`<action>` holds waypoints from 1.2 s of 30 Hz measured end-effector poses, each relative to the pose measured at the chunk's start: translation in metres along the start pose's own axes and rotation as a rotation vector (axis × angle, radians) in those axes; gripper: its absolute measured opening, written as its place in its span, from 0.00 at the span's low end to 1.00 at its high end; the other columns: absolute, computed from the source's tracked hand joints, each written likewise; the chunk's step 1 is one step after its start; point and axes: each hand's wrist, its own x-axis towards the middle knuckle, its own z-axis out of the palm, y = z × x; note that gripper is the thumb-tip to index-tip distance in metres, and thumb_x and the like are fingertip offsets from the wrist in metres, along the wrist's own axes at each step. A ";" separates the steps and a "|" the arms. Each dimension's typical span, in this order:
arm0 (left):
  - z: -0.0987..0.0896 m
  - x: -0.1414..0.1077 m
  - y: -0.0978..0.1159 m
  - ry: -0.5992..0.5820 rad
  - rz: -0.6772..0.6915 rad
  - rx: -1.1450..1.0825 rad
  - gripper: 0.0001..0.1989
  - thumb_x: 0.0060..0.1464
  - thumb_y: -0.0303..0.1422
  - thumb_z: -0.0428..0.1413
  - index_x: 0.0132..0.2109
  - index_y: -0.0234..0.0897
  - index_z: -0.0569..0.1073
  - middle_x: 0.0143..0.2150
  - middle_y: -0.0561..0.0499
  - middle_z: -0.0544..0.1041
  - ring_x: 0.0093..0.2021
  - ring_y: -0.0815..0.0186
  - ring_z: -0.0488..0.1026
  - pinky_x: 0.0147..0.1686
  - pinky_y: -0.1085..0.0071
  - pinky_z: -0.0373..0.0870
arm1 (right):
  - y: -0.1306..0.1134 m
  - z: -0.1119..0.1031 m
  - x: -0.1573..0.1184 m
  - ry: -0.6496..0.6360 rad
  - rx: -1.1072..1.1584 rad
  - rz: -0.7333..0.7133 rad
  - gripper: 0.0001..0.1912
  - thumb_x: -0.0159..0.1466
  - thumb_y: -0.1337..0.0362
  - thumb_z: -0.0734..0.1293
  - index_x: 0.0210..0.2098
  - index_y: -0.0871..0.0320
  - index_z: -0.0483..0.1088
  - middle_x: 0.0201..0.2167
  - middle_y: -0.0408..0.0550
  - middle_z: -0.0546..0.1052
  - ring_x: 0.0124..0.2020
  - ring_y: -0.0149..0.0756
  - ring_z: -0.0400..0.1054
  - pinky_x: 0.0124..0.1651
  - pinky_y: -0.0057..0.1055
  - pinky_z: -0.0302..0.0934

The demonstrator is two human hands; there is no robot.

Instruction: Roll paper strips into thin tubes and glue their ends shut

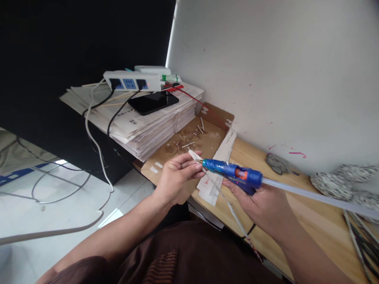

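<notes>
- Our right grip (pixel 263 205) is clamped on the blue glue gun (pixel 226 169).
- Our left grip (pixel 177 175) pinches the white paper strip (pixel 193 154) at the gun's nozzle, above the cardboard (pixel 213 136).
- Bare desk (pixel 248 154) gives us open room beneath the glue stick (pixel 299 191).
- Farther, the paper stack (pixel 166 126) crowds our left; the wall (pixel 266 79) bounds the back edge.

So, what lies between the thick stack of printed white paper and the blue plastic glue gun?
In the head view: a brown cardboard sheet strewn with thin white scraps, plus the left hand pinching a narrow white paper piece.
</notes>
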 end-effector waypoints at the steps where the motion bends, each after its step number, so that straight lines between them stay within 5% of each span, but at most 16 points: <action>1: 0.000 0.000 0.000 -0.002 0.003 0.001 0.17 0.45 0.27 0.66 0.44 0.35 0.78 0.33 0.50 0.80 0.33 0.70 0.77 0.36 0.76 0.77 | 0.000 0.000 0.000 0.003 0.001 0.001 0.12 0.62 0.56 0.67 0.42 0.55 0.74 0.33 0.46 0.80 0.36 0.41 0.75 0.37 0.31 0.67; 12: -0.002 0.000 0.002 0.011 0.004 0.002 0.16 0.45 0.26 0.66 0.44 0.35 0.78 0.32 0.51 0.80 0.33 0.70 0.78 0.36 0.76 0.77 | -0.002 -0.001 -0.001 -0.021 0.088 0.092 0.12 0.60 0.56 0.68 0.41 0.54 0.74 0.33 0.45 0.79 0.36 0.40 0.74 0.37 0.32 0.67; 18: -0.005 -0.002 0.002 0.045 -0.009 0.017 0.17 0.44 0.27 0.66 0.44 0.33 0.77 0.35 0.48 0.81 0.37 0.66 0.79 0.36 0.76 0.77 | 0.001 0.001 0.016 -0.026 0.492 0.358 0.15 0.58 0.53 0.70 0.37 0.58 0.71 0.25 0.44 0.75 0.25 0.33 0.68 0.28 0.30 0.64; 20: -0.007 -0.005 0.002 0.057 -0.020 0.016 0.16 0.44 0.27 0.66 0.44 0.33 0.76 0.35 0.47 0.81 0.38 0.65 0.79 0.36 0.76 0.77 | 0.009 0.010 0.030 -0.030 0.718 0.445 0.16 0.59 0.50 0.68 0.34 0.58 0.67 0.19 0.38 0.67 0.18 0.28 0.61 0.21 0.26 0.58; 24: -0.009 -0.015 0.007 0.043 -0.033 0.026 0.16 0.46 0.27 0.65 0.44 0.34 0.74 0.36 0.47 0.81 0.38 0.65 0.79 0.36 0.76 0.76 | 0.023 0.038 0.061 -0.079 1.130 0.695 0.16 0.61 0.50 0.67 0.32 0.57 0.63 0.21 0.37 0.67 0.17 0.24 0.61 0.17 0.20 0.50; 29: -0.009 -0.030 0.025 0.081 -0.021 0.060 0.12 0.46 0.26 0.65 0.38 0.33 0.72 0.36 0.48 0.81 0.36 0.67 0.79 0.35 0.77 0.76 | 0.022 0.082 0.085 -0.140 1.378 0.941 0.08 0.67 0.61 0.60 0.34 0.57 0.61 0.23 0.39 0.70 0.19 0.27 0.67 0.17 0.22 0.55; 36: -0.008 -0.037 0.031 0.041 -0.062 0.109 0.10 0.47 0.26 0.65 0.35 0.32 0.71 0.37 0.46 0.81 0.36 0.67 0.79 0.36 0.76 0.76 | 0.019 0.123 0.108 -0.222 1.548 1.148 0.13 0.71 0.59 0.50 0.38 0.58 0.60 0.23 0.44 0.73 0.20 0.32 0.70 0.22 0.28 0.65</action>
